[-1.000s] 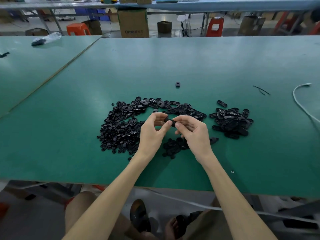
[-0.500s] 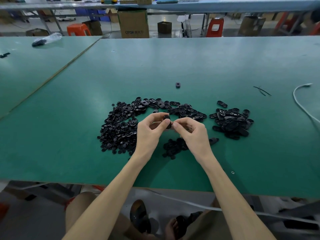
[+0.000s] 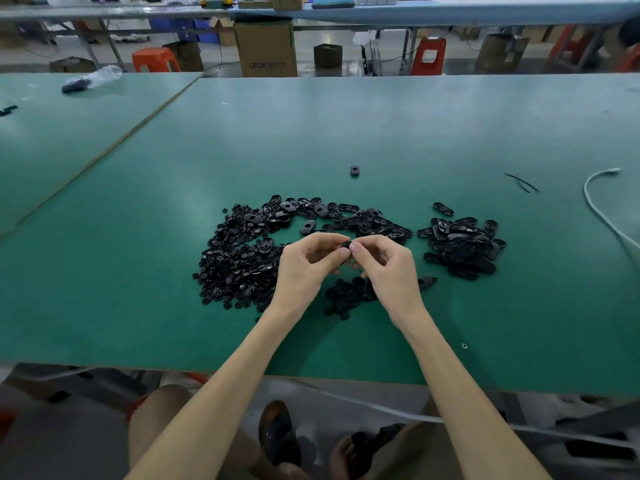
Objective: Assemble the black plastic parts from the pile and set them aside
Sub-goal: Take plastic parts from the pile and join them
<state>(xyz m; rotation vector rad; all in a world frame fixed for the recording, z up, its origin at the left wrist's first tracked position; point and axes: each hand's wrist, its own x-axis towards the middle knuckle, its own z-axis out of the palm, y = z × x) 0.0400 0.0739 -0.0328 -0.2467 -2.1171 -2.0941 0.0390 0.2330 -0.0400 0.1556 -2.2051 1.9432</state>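
Both bare forearms reach in over the near edge of the matte green counter (image 3: pixel 346 126) and angle toward each other, so that the left hand (image 3: pixel 304 271) and the right hand (image 3: pixel 389 271) meet fingertip to fingertip above its middle. The fingers (image 3: pixel 337 253) are curled. Thumb and forefinger of each hand pinch one small black plastic part (image 3: pixel 346 244), which is held off the surface and mostly hidden. Toward the left edge lies a dense heap of tiny round black pieces (image 3: pixel 235 261). Flat, glossy oval black plates (image 3: pixel 346 216) arc along the far side of the hands. A separate stack of oval black parts (image 3: pixel 464 244) lies toward the right edge, and a small dark cluster (image 3: pixel 346 294) lies beneath the wrists. A white cable (image 3: pixel 595 202) curves near the right edge.
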